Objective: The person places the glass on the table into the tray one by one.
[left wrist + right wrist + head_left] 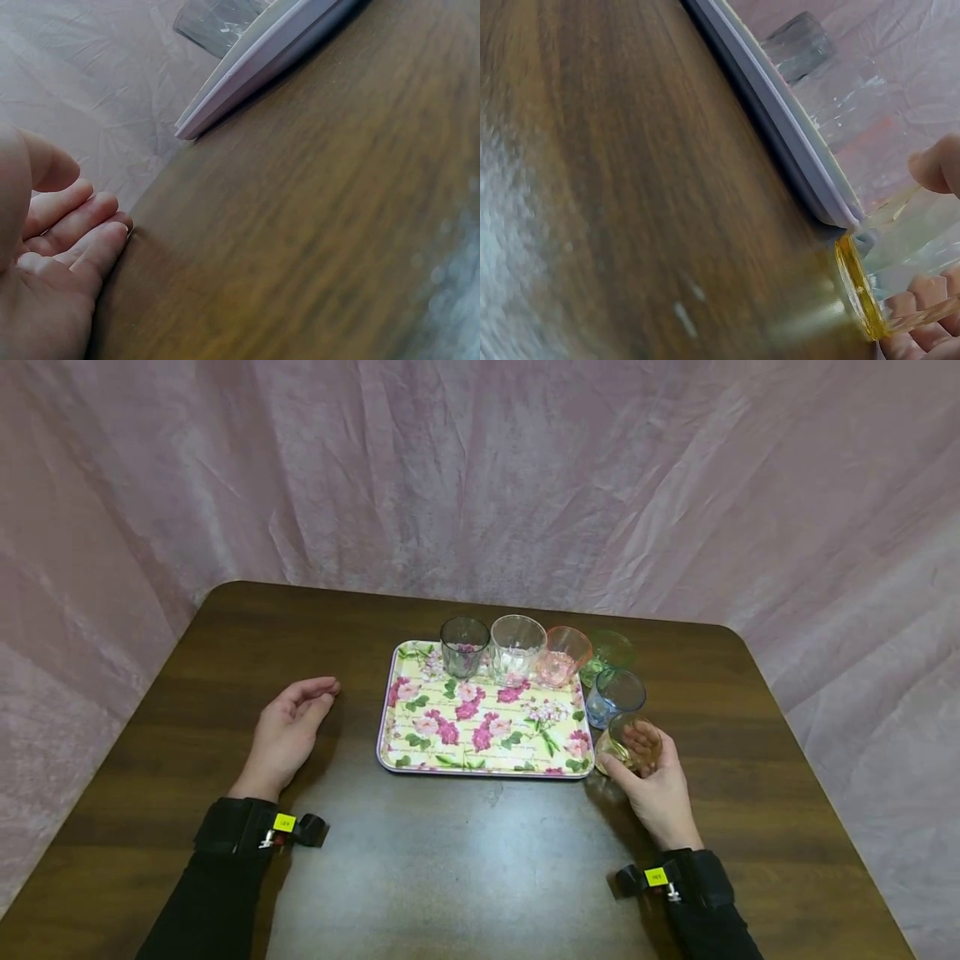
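Observation:
My right hand (660, 789) grips a yellow glass (619, 745) beside the tray's near right corner. In the right wrist view the amber base of that glass (859, 289) is at the table surface, with fingers and thumb round its sides. Just behind it stand a blue glass (615, 697) and a green glass (609, 653), along the tray's right side. On the flowered tray (468, 739), at its back edge, are a grey glass (464, 647), a clear glass (517, 647) and a pink glass (562, 657). Left of the tray, my left hand (287, 735) holds nothing, its fingers loosely bent.
The brown wooden table (450, 868) has rounded far corners. A pinkish curtain (480, 477) hangs right behind its back edge. Straps with small cameras (311, 831) circle both wrists.

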`<state>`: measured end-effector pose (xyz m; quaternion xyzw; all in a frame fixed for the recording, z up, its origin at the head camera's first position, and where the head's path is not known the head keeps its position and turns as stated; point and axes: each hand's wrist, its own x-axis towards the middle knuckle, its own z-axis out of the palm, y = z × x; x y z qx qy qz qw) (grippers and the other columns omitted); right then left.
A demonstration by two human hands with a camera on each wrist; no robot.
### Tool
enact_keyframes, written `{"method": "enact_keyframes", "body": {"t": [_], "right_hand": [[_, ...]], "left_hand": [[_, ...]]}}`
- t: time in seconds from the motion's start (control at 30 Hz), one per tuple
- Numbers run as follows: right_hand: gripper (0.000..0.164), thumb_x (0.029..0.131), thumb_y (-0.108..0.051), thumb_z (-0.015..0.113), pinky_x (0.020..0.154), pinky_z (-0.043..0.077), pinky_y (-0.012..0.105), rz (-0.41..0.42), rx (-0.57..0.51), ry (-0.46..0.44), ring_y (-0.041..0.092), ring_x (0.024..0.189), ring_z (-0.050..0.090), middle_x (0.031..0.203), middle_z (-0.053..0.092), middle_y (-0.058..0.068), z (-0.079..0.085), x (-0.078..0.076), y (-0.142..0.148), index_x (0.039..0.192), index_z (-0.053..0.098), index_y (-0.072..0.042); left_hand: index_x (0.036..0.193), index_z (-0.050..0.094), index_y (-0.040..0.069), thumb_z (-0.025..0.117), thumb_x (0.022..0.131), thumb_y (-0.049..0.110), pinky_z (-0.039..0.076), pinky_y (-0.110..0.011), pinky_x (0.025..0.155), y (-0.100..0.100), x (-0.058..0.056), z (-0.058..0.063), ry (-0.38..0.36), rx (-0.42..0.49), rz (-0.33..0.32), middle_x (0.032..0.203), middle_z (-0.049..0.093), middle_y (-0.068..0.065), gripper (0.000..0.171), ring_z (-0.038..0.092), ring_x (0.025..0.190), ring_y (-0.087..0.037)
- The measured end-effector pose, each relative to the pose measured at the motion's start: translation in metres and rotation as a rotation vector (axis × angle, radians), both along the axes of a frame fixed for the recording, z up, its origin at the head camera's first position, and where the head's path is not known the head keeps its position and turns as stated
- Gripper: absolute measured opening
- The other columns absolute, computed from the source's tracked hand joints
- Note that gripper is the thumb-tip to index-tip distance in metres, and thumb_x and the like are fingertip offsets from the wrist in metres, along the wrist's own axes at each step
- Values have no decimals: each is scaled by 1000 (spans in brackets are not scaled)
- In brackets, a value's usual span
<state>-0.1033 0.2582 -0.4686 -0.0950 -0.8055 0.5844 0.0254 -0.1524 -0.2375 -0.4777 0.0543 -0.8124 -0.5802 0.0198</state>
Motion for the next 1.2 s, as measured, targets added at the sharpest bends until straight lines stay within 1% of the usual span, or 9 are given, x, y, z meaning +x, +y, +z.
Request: {"method": "enact_keyframes", "body": {"t": [0.17,0.3,0.4,0.53,0.73,0.9,1.03,1.13,1.2], "right_hand": [[77,103,-14,79,108,39,12,-21,26,3,13,138,51,159,51,15,4,3,2,164,33,-4],[77,103,-18,80,106,40,11,-22,47,-6,10,136,52,158,53,11,12,5,2,164,34,-7],[75,102,-12,80,106,42,10,-20,19,25,8,134,53,155,55,8,20,5,0,163,36,-7],[73,100,-5,80,107,43,12,-7,-14,92,8,132,56,149,56,3,32,5,-5,161,39,-6],[70,101,-8,80,108,45,13,52,-10,148,10,135,57,146,58,-3,51,2,-12,159,41,-9],[71,101,-8,79,109,46,12,110,-24,168,10,137,56,149,57,-1,64,-5,-22,160,39,-6],[74,102,-5,78,112,44,14,153,-49,179,11,138,54,153,55,7,69,-11,-32,163,36,-4],[74,103,-6,76,115,43,17,179,-56,170,15,140,53,156,52,13,72,-16,-40,164,35,-4],[74,103,-7,76,115,43,17,196,-59,163,18,142,52,157,51,13,73,-19,-46,164,34,-4]], "left_hand": [[154,59,9,53,117,34,46,-4,101,1,-1,-1,-7,8,-2,155,64,-13,45,59,145,-24],[155,59,10,53,117,35,47,-5,102,1,0,-1,-15,3,-1,155,64,-12,45,59,146,-25],[156,58,11,53,117,35,48,-7,104,0,0,-2,-20,-4,-1,156,64,-12,46,59,147,-26],[156,58,12,53,117,36,48,-6,104,-1,0,-3,-24,0,2,157,63,-11,47,58,147,-26],[156,58,11,53,117,35,46,-3,101,-3,0,-4,-18,11,9,157,63,-12,46,58,147,-24],[157,58,13,52,117,37,48,-8,105,-3,-1,-3,-35,1,10,157,63,-10,46,58,147,-23],[157,57,15,52,117,38,49,-12,108,-2,0,-2,-47,-11,8,158,63,-9,47,57,148,-24],[157,58,14,51,118,38,48,-8,105,-1,0,-2,-37,-10,2,157,63,-10,47,57,148,-25],[156,58,13,51,118,38,47,-5,102,-1,0,-2,-28,-7,-1,157,63,-10,47,57,148,-26]]}}
